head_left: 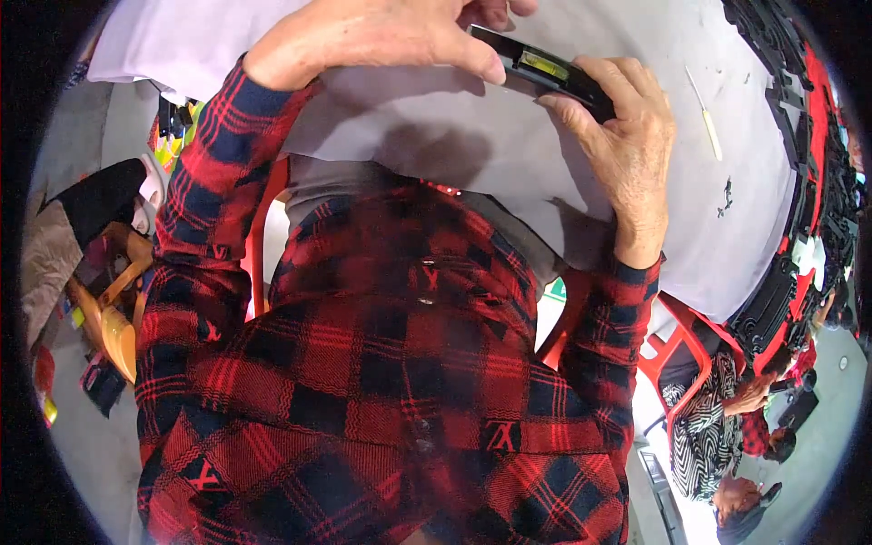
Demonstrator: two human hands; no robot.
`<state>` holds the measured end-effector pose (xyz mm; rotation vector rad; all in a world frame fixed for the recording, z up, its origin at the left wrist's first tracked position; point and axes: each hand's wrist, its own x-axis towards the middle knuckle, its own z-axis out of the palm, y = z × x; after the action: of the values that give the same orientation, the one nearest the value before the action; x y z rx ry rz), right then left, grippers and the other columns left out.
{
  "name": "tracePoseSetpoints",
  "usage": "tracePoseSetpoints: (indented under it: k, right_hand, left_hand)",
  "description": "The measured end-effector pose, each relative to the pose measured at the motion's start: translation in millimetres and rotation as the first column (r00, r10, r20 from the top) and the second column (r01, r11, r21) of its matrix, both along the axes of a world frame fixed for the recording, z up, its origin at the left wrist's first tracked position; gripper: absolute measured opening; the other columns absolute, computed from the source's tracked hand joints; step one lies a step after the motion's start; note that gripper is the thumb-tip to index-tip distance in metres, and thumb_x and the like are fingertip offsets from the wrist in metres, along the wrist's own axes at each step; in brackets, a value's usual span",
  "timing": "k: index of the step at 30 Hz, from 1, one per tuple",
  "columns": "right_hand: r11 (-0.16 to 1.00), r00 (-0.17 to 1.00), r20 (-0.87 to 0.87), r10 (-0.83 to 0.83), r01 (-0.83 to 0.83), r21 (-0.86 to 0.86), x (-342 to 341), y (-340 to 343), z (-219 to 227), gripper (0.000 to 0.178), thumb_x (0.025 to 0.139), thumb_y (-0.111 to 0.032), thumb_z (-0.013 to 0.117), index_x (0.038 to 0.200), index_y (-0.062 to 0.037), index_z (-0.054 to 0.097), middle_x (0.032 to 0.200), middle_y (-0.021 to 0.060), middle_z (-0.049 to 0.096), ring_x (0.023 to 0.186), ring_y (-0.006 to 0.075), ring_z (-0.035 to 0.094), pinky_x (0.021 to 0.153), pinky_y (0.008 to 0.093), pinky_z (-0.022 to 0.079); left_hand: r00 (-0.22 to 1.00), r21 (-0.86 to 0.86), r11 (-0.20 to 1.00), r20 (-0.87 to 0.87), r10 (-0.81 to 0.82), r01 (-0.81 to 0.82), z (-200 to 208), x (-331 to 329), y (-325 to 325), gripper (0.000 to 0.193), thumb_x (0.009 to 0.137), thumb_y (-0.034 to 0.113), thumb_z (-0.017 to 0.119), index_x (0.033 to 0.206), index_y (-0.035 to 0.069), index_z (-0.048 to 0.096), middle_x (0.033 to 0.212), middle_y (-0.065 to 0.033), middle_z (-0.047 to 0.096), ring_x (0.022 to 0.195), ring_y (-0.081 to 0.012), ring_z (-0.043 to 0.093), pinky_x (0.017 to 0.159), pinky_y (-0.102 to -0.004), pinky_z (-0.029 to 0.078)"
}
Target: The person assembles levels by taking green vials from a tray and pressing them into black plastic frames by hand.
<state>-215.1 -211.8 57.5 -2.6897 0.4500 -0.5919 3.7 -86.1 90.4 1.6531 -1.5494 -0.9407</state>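
A short black spirit level (pixel 581 84) with a yellow-green vial is held above the pale cloth-covered table, near the top of the view. My right hand (pixel 629 136) grips its right end, with the thumb on the near side and the fingers over the far side. At the other end is my left hand (pixel 386 38), its thumb pressed along the level's edge. Some of the left fingers are cut off by the top of the picture.
A thin tool with a pale yellow handle (pixel 711 136) lies on the table (pixel 545 191) to the right, near small black pieces (pixel 727 195). Many black parts (pixel 772 300) line the right side beside red edging. People (pixel 727 427) sit beyond. A yellow-brown chair (pixel 113 331) stands left.
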Motion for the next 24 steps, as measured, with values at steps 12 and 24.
tracePoseSetpoints:
  k: [12,24]
  right_hand:
    - [0.991,0.991,0.039,-0.131,0.132,-0.031,-16,0,7,0.057,0.066,-0.023,0.088,0.117,-0.0074,0.067,0.104,0.0121,0.062,0.097,0.0325,0.060,0.085,0.0417,0.049]
    - [0.654,0.735,0.245,-0.633,0.337,0.677,-48,-12,-19,0.019,0.100,-0.017,0.066,0.098,0.0004,0.072,0.087,0.0024,0.068,0.080,0.0079,0.056,0.073,0.0231,0.045]
  left_hand:
    - [0.984,-0.501,0.852,0.006,0.179,-0.152,-33,-1,43,0.069,0.073,0.016,0.085,0.133,-0.002,0.056,0.113,-0.0125,0.057,0.106,-0.0269,0.058,0.091,-0.0370,0.049]
    - [0.943,-0.397,0.896,0.172,0.284,-0.197,-56,6,50,0.072,0.070,0.031,0.087,0.129,0.001,0.060,0.110,-0.0122,0.063,0.101,-0.0309,0.059,0.090,-0.0401,0.046]
